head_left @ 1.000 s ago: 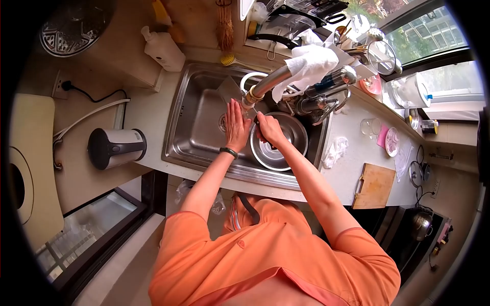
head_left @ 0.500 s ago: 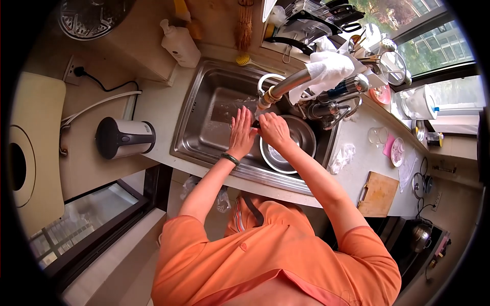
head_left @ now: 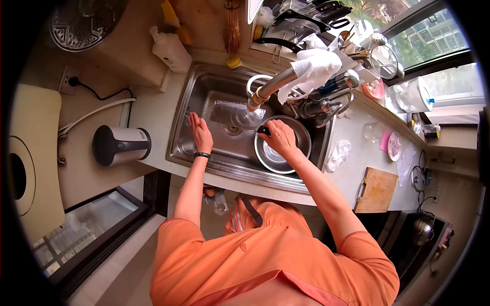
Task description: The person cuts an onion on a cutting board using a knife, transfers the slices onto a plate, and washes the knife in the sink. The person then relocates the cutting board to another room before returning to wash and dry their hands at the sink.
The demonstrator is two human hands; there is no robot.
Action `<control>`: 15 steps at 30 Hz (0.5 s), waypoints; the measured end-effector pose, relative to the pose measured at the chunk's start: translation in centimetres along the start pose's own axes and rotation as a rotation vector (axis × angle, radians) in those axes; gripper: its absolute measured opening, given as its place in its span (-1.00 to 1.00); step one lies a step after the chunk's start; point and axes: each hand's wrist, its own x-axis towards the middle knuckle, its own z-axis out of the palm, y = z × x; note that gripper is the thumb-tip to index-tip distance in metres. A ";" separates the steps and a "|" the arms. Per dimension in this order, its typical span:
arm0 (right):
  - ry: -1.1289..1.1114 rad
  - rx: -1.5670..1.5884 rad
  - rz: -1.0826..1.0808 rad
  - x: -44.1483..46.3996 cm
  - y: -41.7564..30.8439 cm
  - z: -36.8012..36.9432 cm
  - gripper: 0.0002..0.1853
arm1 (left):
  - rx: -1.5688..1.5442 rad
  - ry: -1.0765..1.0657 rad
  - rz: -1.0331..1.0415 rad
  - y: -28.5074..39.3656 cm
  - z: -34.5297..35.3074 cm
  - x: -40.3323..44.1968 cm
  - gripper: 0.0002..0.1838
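Observation:
My right hand [head_left: 280,136] is closed around the black handle of a cleaver [head_left: 224,112]. Its broad, wet blade lies flat above the sink [head_left: 179,130], pointing left beneath the faucet [head_left: 259,97]. Water seems to be running onto the blade near the handle. Below my right hand, a round stainless-steel basin [head_left: 266,155] stands in the right part of the sink. My left hand [head_left: 201,135], fingers stretched out and holding nothing, hovers over the sink's left front side, apart from the blade.
An electric kettle [head_left: 122,145] stands on the counter to the left, and a white pump bottle [head_left: 171,50] behind it. To the right are a crumpled plastic bag [head_left: 338,155] and a wooden cutting board [head_left: 376,189]. A knife rack [head_left: 301,28] stands by the window.
My left hand has moved left and toward me, away from the cleaver, uncovering its blade. My right hand still grips the handle.

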 end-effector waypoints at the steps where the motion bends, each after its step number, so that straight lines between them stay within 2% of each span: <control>1: -0.001 0.016 0.004 1.0 -0.5 0.8 -0.65 | -0.091 0.064 -0.131 0.1 -0.3 -0.3 -0.36; 2: -0.003 0.028 0.011 2.0 -1.0 1.5 -0.66 | -0.183 0.129 -0.261 0.3 -0.6 -0.4 -0.38; 3: -0.026 0.060 0.020 3.0 -1.6 1.7 -0.66 | -0.176 0.130 -0.254 0.3 -0.8 -0.6 -0.38; 5: -0.062 0.137 0.100 4.1 -3.0 0.2 -0.62 | -0.276 0.204 -0.377 -0.3 -0.9 -0.9 -0.40; 6: -0.138 0.131 0.197 4.1 -3.4 -0.8 -0.59 | -0.279 0.291 -0.353 -0.5 -0.4 -0.9 -0.47; 9: -0.323 0.245 0.477 2.0 -1.4 -3.2 -0.48 | -0.391 0.274 -0.412 2.5 0.1 -0.1 -0.54; 11: -0.464 0.525 0.740 0.0 0.3 -5.1 -0.46 | -0.797 0.305 -0.488 5.9 2.9 0.9 -0.63; 12: -0.447 0.613 0.834 -1.2 0.8 -5.5 -0.45 | -0.906 0.254 -0.492 8.1 4.1 1.3 -0.65; 13: -0.427 0.700 0.923 -2.3 1.1 -5.9 -0.43 | -1.070 0.188 -0.592 10.2 5.0 1.8 -0.67; 14: -0.402 0.721 0.935 -3.0 1.1 -6.3 -0.41 | -1.253 0.133 -0.654 11.4 6.6 2.2 -0.69; 15: -0.398 0.717 0.939 -3.5 1.4 -6.0 -0.41 | -1.353 0.080 -0.627 12.0 8.4 2.6 -0.70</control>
